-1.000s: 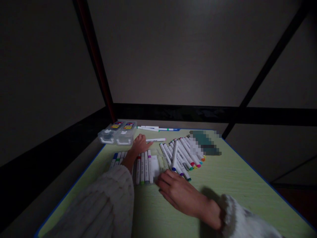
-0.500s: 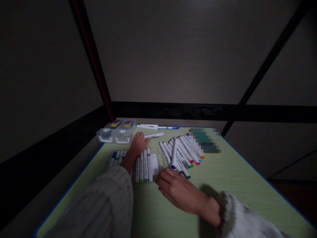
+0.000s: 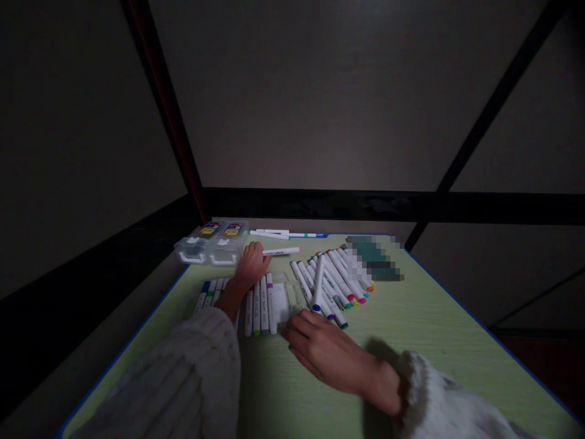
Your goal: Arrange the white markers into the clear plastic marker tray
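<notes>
My left hand (image 3: 250, 266) reaches over a clear open case and pinches one end of a white marker with a pink cap (image 3: 281, 250). That marker sticks out to the right, just above the table. My right hand (image 3: 326, 352) lies flat on the green table (image 3: 425, 329), fingers spread, its fingertips against the near right corner of the clear case (image 3: 274, 302). Inside the case several white markers lie side by side. A loose fan of white markers with coloured caps (image 3: 331, 281) lies just to the right of the case.
Two clear plastic boxes with handles (image 3: 210, 247) stand at the far left corner. A few more markers (image 3: 283, 233) lie along the far edge. A dark green object, pixelated, (image 3: 375, 259) sits at the far right. Dark metal bars (image 3: 347, 204) run behind the table.
My left hand has lifted the pink-capped marker slightly and drawn it a little farther away and to the left. My right hand has stayed at the case's corner.
</notes>
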Available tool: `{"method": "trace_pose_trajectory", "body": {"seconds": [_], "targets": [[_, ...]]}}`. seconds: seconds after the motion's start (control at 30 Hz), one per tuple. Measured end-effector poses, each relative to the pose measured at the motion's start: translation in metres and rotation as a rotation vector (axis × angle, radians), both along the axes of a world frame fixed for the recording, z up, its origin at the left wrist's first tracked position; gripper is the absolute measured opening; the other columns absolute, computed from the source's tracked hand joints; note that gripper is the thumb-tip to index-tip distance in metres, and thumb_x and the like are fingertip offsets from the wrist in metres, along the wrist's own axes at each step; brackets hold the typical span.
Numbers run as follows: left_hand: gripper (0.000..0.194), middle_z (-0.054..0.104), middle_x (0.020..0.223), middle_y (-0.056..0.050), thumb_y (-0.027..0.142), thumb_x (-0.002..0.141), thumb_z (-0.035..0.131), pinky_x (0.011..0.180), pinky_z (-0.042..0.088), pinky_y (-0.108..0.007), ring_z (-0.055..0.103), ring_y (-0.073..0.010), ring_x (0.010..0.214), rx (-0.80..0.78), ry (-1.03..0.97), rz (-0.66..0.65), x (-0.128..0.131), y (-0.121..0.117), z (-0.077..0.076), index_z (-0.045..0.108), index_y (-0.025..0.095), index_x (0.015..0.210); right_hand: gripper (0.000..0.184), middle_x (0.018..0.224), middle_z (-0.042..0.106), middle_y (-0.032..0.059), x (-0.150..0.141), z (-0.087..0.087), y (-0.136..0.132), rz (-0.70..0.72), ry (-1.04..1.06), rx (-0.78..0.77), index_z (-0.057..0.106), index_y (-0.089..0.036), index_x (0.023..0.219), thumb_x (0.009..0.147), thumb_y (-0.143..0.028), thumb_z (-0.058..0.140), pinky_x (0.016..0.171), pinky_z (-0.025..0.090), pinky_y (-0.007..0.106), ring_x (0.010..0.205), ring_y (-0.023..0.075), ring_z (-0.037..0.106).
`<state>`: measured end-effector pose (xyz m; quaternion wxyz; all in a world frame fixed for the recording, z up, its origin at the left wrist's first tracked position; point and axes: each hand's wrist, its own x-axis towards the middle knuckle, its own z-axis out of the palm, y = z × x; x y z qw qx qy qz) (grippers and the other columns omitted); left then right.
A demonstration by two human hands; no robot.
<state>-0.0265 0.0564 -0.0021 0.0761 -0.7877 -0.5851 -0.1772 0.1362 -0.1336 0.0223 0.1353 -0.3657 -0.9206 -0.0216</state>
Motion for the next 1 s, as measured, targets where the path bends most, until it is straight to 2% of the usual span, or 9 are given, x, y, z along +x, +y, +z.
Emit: {"method": "trace_pose_trajectory", "body": {"seconds": [0.2, 0.67, 0.83, 1.0], "targets": [[0.020, 0.051, 0.095, -0.012, 0.031, 0.082, 0.040, 0.084, 0.037, -0.034, 0.046, -0.0233, 0.093, 0.025, -0.005, -0.051, -0.002, 0.000, 0.000, 0.045, 0.013, 0.089, 0.028, 0.090, 0.057, 0.0065, 0.000, 0.000, 0.000, 0.012, 0.000, -0.002, 0.051, -0.014, 0.113, 0.086, -0.016, 0.042, 0.075, 0.041, 0.031, 0.086, 0.0193, 0.047], [0.010, 0.049, 0.095, -0.010, 0.024, 0.080, 0.039, 0.082, 0.037, -0.033, 0.045, -0.0218, 0.091, 0.082, -0.010, -0.183, -0.001, -0.008, 0.006, 0.042, 0.017, 0.086, 0.027, 0.089, 0.057, 0.0067, 0.000, 0.000, -0.001, 0.023, 0.015, 0.009, 0.052, -0.014, 0.110, 0.085, -0.015, 0.043, 0.075, 0.042, 0.031, 0.085, 0.0193, 0.047], [0.011, 0.049, 0.094, -0.009, 0.025, 0.080, 0.040, 0.081, 0.037, -0.033, 0.046, -0.0220, 0.091, 0.075, -0.005, -0.172, 0.001, -0.013, 0.011, 0.041, 0.017, 0.086, 0.023, 0.091, 0.057, 0.0065, 0.000, 0.002, -0.002, 0.015, 0.016, -0.002, 0.055, -0.014, 0.105, 0.085, -0.015, 0.043, 0.076, 0.042, 0.031, 0.087, 0.0193, 0.047], [0.010, 0.049, 0.095, -0.009, 0.025, 0.080, 0.040, 0.081, 0.037, -0.032, 0.046, -0.0214, 0.091, 0.069, 0.015, -0.199, 0.000, -0.018, 0.017, 0.041, 0.017, 0.085, 0.027, 0.091, 0.057, 0.0062, 0.000, 0.001, -0.002, 0.016, 0.016, -0.009, 0.052, -0.014, 0.111, 0.086, -0.016, 0.041, 0.076, 0.042, 0.031, 0.086, 0.0193, 0.047]]}}
